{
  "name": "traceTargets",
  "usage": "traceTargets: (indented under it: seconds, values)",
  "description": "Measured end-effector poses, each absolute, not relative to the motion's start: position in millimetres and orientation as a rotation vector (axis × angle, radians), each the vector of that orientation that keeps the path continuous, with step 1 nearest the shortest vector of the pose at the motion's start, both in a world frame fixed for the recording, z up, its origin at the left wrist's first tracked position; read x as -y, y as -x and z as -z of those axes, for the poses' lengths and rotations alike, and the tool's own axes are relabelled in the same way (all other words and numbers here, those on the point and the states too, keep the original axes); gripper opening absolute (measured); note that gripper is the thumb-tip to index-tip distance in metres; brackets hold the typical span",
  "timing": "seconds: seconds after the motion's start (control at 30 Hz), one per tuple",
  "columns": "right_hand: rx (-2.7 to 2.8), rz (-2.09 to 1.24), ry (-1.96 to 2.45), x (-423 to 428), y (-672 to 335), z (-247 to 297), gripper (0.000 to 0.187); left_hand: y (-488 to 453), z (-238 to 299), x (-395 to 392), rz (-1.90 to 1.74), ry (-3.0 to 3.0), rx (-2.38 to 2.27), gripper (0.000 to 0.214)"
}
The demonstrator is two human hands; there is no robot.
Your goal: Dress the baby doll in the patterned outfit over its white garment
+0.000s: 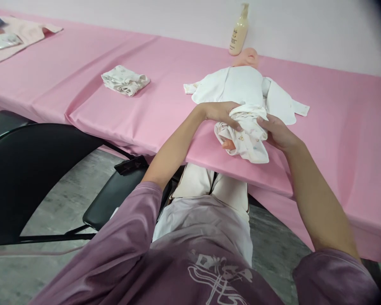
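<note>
A baby doll (250, 56) lies on its back on the pink table, head toward the wall. A white baby top (241, 84) covers its chest, with both sleeves spread out sideways. White printed baby pants (249, 135) are bunched around the doll's legs near the table's front edge, and one foot (228, 145) pokes out at the lower left. My left hand (224, 113) is closed on the pants from the left, thumb on top. From the right, my right hand (275, 130) grips the same cloth between thumb and fingers. The doll's other foot is hidden.
A folded white printed cloth (124, 80) lies left on the pink table cover (165, 84). Behind the doll's head stands a pump bottle (238, 34). A pale towel (25, 31) with items on it is at far left. A black folding chair (114, 203) holds a phone-like object (131, 165).
</note>
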State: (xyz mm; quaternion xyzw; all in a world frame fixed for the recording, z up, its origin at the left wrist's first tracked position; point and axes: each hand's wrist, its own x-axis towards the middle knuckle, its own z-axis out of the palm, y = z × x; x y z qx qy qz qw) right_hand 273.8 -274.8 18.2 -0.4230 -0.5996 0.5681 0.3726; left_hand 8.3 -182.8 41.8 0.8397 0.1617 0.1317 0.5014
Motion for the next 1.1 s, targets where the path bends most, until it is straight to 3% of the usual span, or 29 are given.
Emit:
traceTargets:
  seconds: [0.4, 0.7, 1.1]
  values:
    - [1.668, -1.364, 1.177, 268.0, -285.6, -12.5, 0.059, -10.7, -43.3, 185.7, -0.390, -2.043, -0.455, 0.088]
    - [1.734, -1.389, 1.169, 271.5, -287.8, -18.4, 0.068, -11.3, -46.1, 189.5, -0.398, -2.051, -0.434, 0.093]
    - [1.547, -1.427, 1.089, 279.4, -274.3, -20.0, 0.074, -9.0, -46.3, 185.6, -0.235, -2.001, -0.432, 0.066]
